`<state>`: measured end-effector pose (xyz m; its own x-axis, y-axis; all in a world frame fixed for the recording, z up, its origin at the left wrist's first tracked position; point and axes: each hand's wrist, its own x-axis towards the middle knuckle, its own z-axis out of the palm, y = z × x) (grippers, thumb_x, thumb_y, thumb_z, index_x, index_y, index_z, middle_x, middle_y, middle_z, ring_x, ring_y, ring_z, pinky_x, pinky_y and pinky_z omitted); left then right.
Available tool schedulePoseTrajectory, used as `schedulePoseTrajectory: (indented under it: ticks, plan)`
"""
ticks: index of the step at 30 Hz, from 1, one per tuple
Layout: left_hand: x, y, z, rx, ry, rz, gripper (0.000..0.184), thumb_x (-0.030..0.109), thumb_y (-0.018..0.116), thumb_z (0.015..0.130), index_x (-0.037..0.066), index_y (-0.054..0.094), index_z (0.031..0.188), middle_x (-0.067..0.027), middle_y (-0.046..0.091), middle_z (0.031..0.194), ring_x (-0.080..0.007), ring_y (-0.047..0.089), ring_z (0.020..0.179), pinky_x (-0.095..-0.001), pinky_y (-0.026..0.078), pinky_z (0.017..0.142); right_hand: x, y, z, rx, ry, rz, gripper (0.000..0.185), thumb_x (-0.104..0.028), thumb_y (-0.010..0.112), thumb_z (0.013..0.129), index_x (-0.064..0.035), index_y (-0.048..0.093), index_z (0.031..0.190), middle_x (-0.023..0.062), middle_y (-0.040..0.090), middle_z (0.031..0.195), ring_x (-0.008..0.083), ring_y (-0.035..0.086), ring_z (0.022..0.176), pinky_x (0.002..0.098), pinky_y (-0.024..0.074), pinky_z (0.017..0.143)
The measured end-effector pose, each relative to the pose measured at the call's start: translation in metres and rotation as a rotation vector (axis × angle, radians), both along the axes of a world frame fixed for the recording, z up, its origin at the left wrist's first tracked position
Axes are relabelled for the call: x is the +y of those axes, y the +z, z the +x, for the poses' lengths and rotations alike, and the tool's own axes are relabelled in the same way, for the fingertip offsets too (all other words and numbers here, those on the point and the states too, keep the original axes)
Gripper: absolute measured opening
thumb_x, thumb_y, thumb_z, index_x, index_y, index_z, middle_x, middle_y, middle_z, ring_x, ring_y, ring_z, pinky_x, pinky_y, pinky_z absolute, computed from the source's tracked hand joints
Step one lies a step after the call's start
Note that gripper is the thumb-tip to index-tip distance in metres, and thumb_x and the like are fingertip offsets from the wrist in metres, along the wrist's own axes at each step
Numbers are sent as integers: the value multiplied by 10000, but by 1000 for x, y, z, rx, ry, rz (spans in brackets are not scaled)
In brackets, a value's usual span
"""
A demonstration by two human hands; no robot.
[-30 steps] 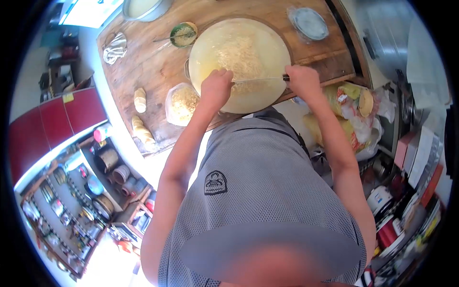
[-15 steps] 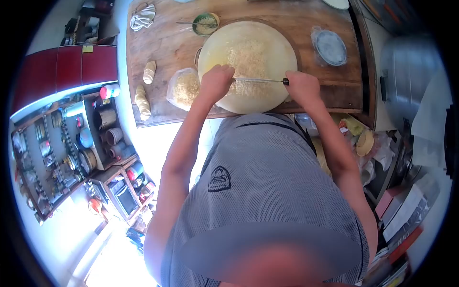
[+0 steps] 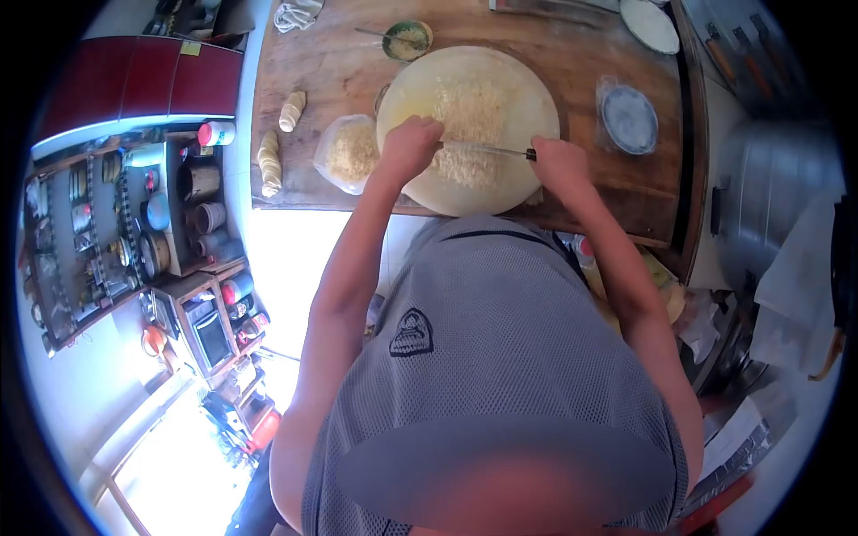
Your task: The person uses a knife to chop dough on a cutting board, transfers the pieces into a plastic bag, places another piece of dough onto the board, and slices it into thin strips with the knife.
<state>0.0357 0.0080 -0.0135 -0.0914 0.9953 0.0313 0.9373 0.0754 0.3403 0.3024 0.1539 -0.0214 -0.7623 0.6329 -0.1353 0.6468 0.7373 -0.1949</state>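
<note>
A knife [image 3: 487, 148] lies level across a round pale board [image 3: 527, 89], over a patch of finely chopped pale food [image 3: 471, 107]. My left hand [image 3: 413, 145] is closed around its left end. On the other side, my right hand [image 3: 560, 164] is closed around the dark handle. Chopped bits show both above and below the blade. A clear bag of similar pale bits [image 3: 349, 154] sits just left of the board, near my left forearm.
Two twisted dough rolls [image 3: 269, 164] [image 3: 292, 112] lie at the left of the wooden table [image 3: 608, 192]. Behind the board is a green bowl [image 3: 407, 41] with a utensil. A plastic-wrapped round dish [image 3: 629, 120] stands at right, a white plate [image 3: 650, 25] behind it.
The view has shifted, so the table sits differently in the frame. Both hands keep their hold on the knife, which stays over the chopped food with a slight change of tilt.
</note>
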Motion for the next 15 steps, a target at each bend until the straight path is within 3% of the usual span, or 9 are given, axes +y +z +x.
schedulePoseTrajectory:
  ticks: [5, 8, 13, 15]
  plan:
    - [8, 17, 15, 29, 35, 50, 209, 174, 761, 816, 87, 572, 829, -59, 620, 845, -294, 627, 891, -445, 523, 724, 9, 39, 8, 99, -6, 23, 106, -170, 595, 880, -84, 650, 855, 151, 699, 771, 367, 710, 735, 491, 553, 628]
    - [8, -3, 5, 44, 24, -19, 206, 180, 760, 818, 91, 574, 829, -55, 621, 846, -292, 627, 887, -443, 524, 726, 11, 4, 3, 52, 54, 0, 101, -166, 593, 880, -84, 650, 863, 149, 699, 771, 364, 708, 726, 494, 552, 627]
    - [15, 13, 9, 52, 60, 20, 208, 187, 761, 817, 94, 576, 829, -52, 626, 852, -297, 626, 888, -448, 523, 726, 22, 38, 1, 76, 37, 9, 90, -156, 591, 877, -85, 646, 875, 152, 696, 777, 365, 708, 739, 499, 551, 628]
    - [11, 7, 6, 54, 65, 9, 209, 190, 761, 817, 95, 576, 829, -53, 628, 855, -301, 626, 891, -452, 522, 726, 19, 28, -1, 80, 37, 0, 91, -155, 589, 877, -85, 646, 879, 155, 695, 781, 367, 709, 746, 502, 551, 629]
